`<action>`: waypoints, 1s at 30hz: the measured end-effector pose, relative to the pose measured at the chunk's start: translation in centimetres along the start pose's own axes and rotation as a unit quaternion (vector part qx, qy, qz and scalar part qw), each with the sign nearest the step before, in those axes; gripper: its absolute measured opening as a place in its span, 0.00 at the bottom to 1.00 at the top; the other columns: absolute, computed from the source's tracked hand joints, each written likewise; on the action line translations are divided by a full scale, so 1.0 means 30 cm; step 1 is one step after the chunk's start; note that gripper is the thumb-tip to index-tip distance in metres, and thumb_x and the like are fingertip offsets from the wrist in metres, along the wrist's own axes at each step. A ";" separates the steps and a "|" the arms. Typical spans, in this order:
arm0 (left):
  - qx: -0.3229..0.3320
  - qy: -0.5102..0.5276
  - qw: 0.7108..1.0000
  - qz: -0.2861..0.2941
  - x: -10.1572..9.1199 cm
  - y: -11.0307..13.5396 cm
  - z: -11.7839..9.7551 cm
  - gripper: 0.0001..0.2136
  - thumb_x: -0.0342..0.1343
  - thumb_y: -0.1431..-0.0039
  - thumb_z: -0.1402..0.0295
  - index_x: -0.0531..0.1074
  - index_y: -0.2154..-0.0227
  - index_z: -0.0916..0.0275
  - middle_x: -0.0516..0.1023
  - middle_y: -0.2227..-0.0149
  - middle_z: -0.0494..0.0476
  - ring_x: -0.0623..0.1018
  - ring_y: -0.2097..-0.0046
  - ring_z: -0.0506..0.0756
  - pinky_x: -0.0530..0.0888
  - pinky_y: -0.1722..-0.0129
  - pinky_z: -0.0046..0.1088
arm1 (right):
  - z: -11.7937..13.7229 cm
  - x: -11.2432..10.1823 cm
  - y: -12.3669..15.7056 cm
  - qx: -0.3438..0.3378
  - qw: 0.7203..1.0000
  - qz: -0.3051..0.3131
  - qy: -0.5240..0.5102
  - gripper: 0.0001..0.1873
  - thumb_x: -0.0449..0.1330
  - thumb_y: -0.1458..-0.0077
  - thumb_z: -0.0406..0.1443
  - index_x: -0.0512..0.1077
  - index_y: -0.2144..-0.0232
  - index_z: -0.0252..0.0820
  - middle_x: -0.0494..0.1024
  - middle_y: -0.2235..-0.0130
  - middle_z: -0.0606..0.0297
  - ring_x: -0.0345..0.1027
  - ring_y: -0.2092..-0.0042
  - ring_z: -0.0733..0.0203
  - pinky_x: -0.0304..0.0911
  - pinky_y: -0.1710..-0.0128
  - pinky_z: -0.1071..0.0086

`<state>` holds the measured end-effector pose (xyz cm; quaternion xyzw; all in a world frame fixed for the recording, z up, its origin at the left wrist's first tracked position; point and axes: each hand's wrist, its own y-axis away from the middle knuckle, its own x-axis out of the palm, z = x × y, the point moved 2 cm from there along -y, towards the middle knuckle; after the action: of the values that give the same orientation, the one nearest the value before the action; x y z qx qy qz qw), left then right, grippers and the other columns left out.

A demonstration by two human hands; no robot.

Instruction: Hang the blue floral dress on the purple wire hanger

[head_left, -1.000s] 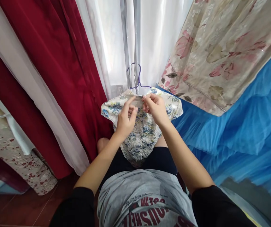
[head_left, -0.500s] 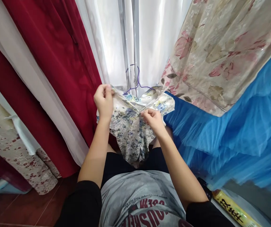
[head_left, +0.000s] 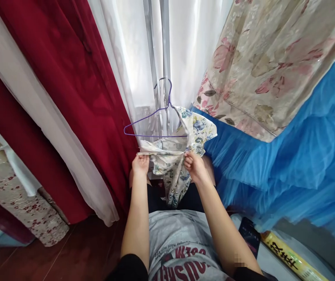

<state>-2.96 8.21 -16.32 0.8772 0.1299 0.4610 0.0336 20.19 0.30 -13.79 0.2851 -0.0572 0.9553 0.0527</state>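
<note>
A white blouse with blue and yellow flowers [head_left: 201,130] hangs by its right shoulder from a purple hanger [head_left: 144,120]. The hanger's left arm is bare. My left hand [head_left: 140,164] is closed on the blouse's edge at the left, below the hanger. My right hand [head_left: 195,166] pinches the same edge near the middle of the neckline, so the cloth is stretched straight between the two. Lower down, the rest of the blouse falls in folds between my legs. The fingertips of both hands are partly hidden by the fabric.
Red curtain-like cloth [head_left: 68,86] hangs at the left, white cloth [head_left: 196,47] behind the hanger. Grey straps [head_left: 165,47] run down to the hook. A floral drape [head_left: 252,78] and blue tulle [head_left: 272,171] are at the right. A phone [head_left: 249,234] lies beside a yellow packet [head_left: 293,257].
The blouse's left shoulder has come off the hanger, baring that arm. My left hand has moved down and right with the edge; my right hand is slightly lower.
</note>
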 end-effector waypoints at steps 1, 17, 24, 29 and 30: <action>-0.018 -0.004 1.000 0.004 -0.002 0.023 0.041 0.14 0.51 0.32 0.72 0.63 0.76 0.61 0.67 0.77 0.49 0.76 0.71 0.49 0.78 0.57 0.27 | 0.002 -0.045 -0.009 0.017 0.999 -0.026 -0.043 0.09 0.63 0.53 0.39 0.67 0.76 0.42 0.51 0.83 0.79 0.40 0.82 0.72 0.41 0.83 0.76; 0.221 -0.364 0.832 0.356 0.204 0.373 0.139 0.13 0.58 0.34 0.56 0.76 0.67 0.61 0.74 0.63 0.55 0.74 0.57 0.55 0.70 0.53 0.30 | -0.037 -0.128 0.025 0.052 0.996 -0.033 0.064 0.17 0.58 0.39 0.50 0.71 0.70 0.44 0.80 0.70 0.61 0.75 0.65 0.58 0.70 0.67 0.69; 0.266 -0.418 0.804 0.329 0.219 0.394 0.112 0.13 0.57 0.34 0.56 0.76 0.66 0.60 0.73 0.61 0.58 0.74 0.55 0.57 0.70 0.53 0.32 | 0.003 0.057 0.152 0.113 0.945 0.263 0.158 0.35 0.58 0.48 0.67 0.77 0.68 0.42 0.77 0.72 0.63 0.72 0.66 0.56 0.66 0.68 0.67; 0.029 -0.363 0.849 0.384 0.111 0.383 0.126 0.18 0.63 0.40 0.51 0.75 0.54 0.56 0.77 0.56 0.57 0.77 0.54 0.57 0.72 0.52 0.31 | 0.068 0.039 0.191 0.113 0.899 0.351 0.237 0.23 0.75 0.57 0.49 0.77 0.70 0.36 0.76 0.73 0.66 0.65 0.72 0.63 0.63 0.69 0.70; -0.029 -0.360 0.840 0.404 0.077 0.388 0.137 0.21 0.63 0.41 0.48 0.75 0.52 0.57 0.78 0.56 0.58 0.77 0.54 0.58 0.73 0.51 0.33 | 0.089 0.028 0.194 0.108 0.901 0.343 0.242 0.21 0.75 0.55 0.48 0.78 0.70 0.36 0.76 0.73 0.66 0.65 0.72 0.63 0.63 0.69 0.70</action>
<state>3.93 -2.16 -14.75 0.9548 -0.2704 0.0887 -0.0858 20.16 -5.75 -11.58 0.0123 -0.0333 0.9542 -0.2969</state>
